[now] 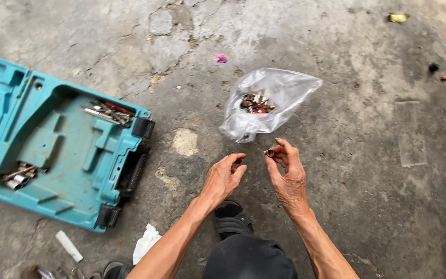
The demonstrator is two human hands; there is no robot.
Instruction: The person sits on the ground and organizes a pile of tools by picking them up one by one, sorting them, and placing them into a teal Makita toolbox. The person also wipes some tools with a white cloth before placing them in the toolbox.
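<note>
My right hand (pixel 286 173) pinches a small brown metal cylinder (pixel 270 153) between thumb and fingers, held above the concrete floor. My left hand (pixel 224 176) hovers just to its left with fingers curled and apart, holding nothing that I can see. A little beyond both hands lies a clear plastic bag (pixel 265 103), open, with several small metal and red parts (pixel 256 104) inside.
An open teal plastic tool case (pixel 58 150) lies at the left, with drill bits (pixel 110 111) in one slot and metal bits (pixel 20 175) in another. A black sandal (pixel 231 218), white cloth (pixel 145 243) and a white tube (pixel 68 246) lie near my knee. Small litter dots the cracked concrete.
</note>
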